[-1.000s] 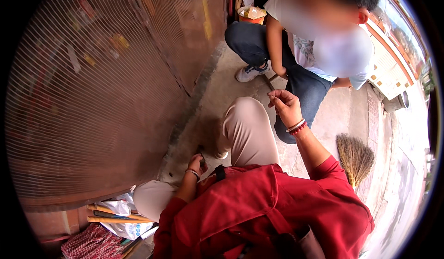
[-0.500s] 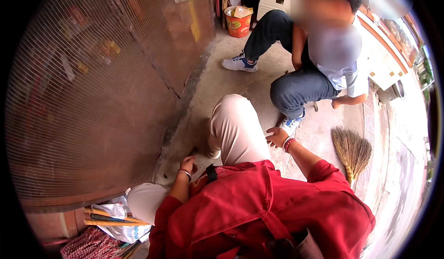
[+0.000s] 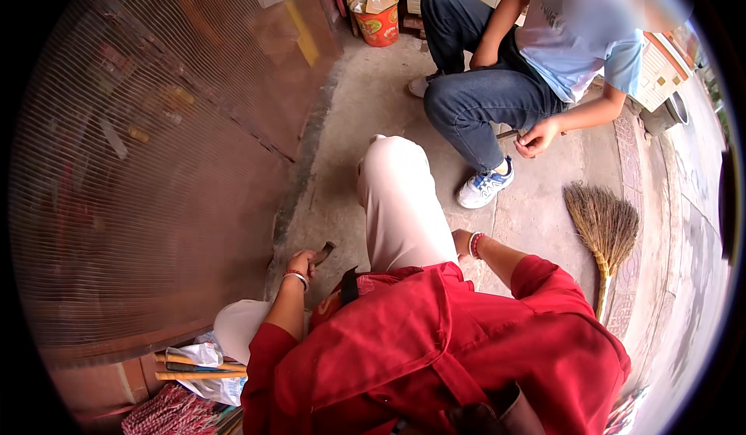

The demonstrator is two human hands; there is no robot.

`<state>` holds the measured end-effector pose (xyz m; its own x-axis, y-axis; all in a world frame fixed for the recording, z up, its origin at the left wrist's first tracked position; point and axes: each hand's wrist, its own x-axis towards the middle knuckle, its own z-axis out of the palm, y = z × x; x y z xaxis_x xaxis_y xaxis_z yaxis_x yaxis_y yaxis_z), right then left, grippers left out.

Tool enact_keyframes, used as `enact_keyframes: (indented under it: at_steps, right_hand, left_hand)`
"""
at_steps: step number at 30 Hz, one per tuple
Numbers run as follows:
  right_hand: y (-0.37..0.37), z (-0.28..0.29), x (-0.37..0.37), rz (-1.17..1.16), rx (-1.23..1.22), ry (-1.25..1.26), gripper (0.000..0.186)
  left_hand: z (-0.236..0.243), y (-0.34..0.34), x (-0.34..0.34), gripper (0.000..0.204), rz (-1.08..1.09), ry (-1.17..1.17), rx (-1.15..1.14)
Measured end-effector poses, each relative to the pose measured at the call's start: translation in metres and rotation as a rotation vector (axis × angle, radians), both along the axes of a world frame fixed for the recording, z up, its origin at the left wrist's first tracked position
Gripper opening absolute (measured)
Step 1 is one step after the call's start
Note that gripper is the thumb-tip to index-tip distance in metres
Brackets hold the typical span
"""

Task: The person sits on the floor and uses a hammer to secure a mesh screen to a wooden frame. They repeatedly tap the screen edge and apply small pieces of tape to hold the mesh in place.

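Note:
My left hand [image 3: 301, 262] is low beside my bent leg, its fingers closed round a small dark, curved object [image 3: 324, 253] that sticks out toward the floor. Its exact kind does not show. My right hand [image 3: 463, 243] is on the other side of my raised knee [image 3: 398, 171]. The trouser leg covers its fingers, so whether it holds anything is hidden. Red beads and a pale bangle circle each wrist.
A person [image 3: 536, 54] in jeans sits opposite. To the right lies a straw broom [image 3: 602, 221]. A ribbed brown panel [image 3: 179, 163] stands at left, with a red bucket [image 3: 378, 28] beyond it. Bundled handles [image 3: 200, 374] and a red-white mop head [image 3: 167, 413] are at lower left.
My left hand has shifted left and up, and the dark curved object now shows in it. My right hand has drawn back behind the knee. The seated person has leaned and moved a hand.

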<state>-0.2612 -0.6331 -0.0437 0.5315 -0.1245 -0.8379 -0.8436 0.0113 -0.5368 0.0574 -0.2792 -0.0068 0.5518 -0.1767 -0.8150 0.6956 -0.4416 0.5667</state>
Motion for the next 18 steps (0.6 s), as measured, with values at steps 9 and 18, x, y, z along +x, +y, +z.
enact_keyframes:
  at_steps: [9, 18]
  right_hand:
    - [0.010, -0.080, 0.031, -0.056, 0.148, 0.176, 0.048]
    - [-0.192, 0.005, 0.309, -0.155, 0.000, 0.135, 0.065]
  left_hand:
    - [0.087, -0.106, 0.079, 0.016, -0.236, -0.177, -0.047]
    - [0.055, -0.241, 0.247, 0.015, -0.617, -0.526, -0.093]
